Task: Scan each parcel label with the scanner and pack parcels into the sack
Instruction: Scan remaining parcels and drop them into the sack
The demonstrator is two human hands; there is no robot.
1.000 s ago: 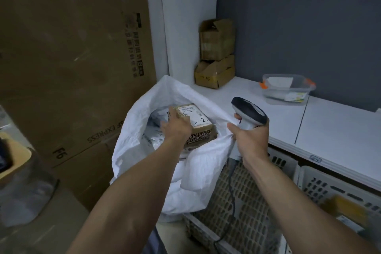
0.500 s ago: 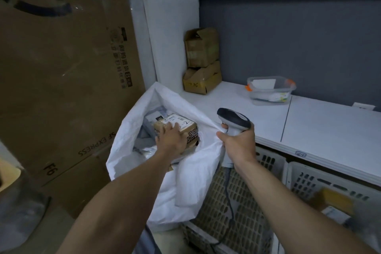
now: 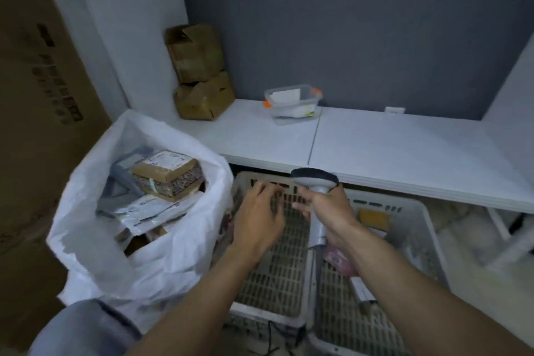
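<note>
Brown parcel (image 3: pixel 165 170) sits atop the pile inside the white sack (image 3: pixel 95 240) on the left, and nobody is touching it. The left hand (image 3: pixel 258 215) hovers over the crate (image 3: pixel 277 272), fingers loosely spread and empty. The right hand (image 3: pixel 335 211) has its fingers wrapped round the scanner (image 3: pixel 314 178). Looks like a gap between parcels. Next up, probably the yellow parcel (image 3: pixel 372 218) in the right-hand crate: lift it and turn its label to the scanner.

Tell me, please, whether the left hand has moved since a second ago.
Yes. The left hand has left the brown parcel inside the sack and moved right, out past its rim, over the white basket.
</note>
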